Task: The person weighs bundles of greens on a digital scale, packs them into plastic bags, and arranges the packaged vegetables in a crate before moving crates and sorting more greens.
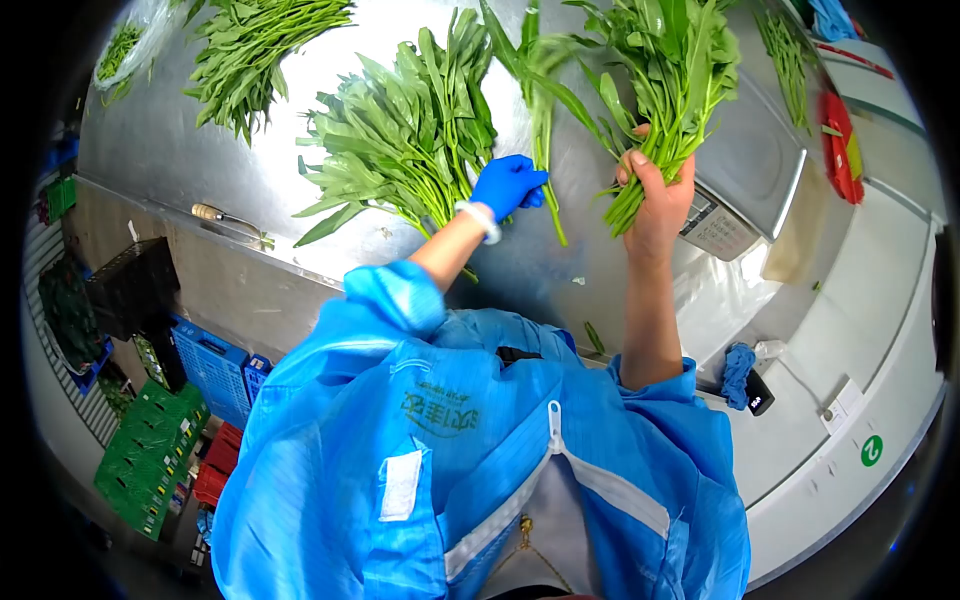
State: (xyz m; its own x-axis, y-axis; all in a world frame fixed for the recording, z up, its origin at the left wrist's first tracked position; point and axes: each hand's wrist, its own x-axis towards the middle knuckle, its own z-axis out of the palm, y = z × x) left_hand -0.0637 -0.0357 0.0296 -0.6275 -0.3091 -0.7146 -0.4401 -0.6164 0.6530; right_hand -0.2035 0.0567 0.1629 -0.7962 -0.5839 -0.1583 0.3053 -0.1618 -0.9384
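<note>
My right hand (657, 195), bare, is closed round the stems of a bunch of water spinach (678, 75), held up with its leaves pointing away from me. My left hand (508, 187), in a blue glove, has its fingers closed at a few loose water spinach stems (542, 130), whose leafy ends blur with motion. Beside and under the left wrist lies a larger pile of water spinach (395, 130) on the metal table (330, 235). A weighing scale (725, 225) stands on the right, partly behind the right hand.
Another pile of greens (255, 60) lies at the far left. A knife with a wooden handle (225, 217) rests near the table's left edge. Crumpled blue gloves (738, 375) lie on the right. Green crates (150, 455) and blue crates (210, 365) stand at lower left.
</note>
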